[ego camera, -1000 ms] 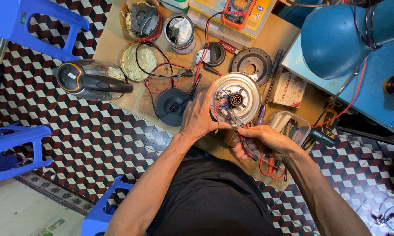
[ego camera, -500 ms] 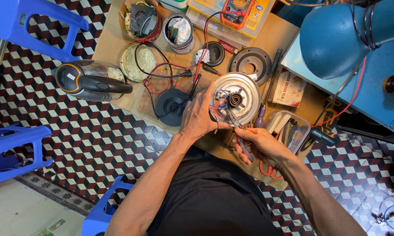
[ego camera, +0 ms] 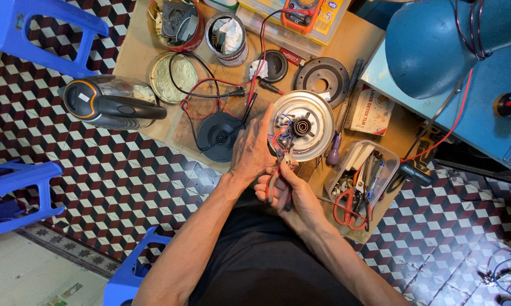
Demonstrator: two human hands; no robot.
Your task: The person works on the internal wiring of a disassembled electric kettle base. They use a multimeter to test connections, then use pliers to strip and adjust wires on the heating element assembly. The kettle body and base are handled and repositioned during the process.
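Note:
A round silver kettle base (ego camera: 310,120) with red and blue wires and a black centre part lies on the small wooden table (ego camera: 148,51). My left hand (ego camera: 251,152) rests against its left edge, fingers on the wires. My right hand (ego camera: 286,190) grips a pair of pliers (ego camera: 279,173) with red handles, its jaws pointing up at the wires on the base. Both hands sit close together at the table's front edge.
A glass kettle (ego camera: 111,103) lies at the left edge, near a black power base (ego camera: 218,136), a metal lid (ego camera: 172,77), two tins (ego camera: 227,34), an orange multimeter (ego camera: 302,12), a black ring (ego camera: 323,73), a tool tray with scissors (ego camera: 360,178). A blue lamp (ego camera: 436,39) hangs right; blue stools (ego camera: 17,192) stand around.
My right hand has shifted left and up, bringing the pliers closer to the wires on the silver base. My left hand stays on the base.

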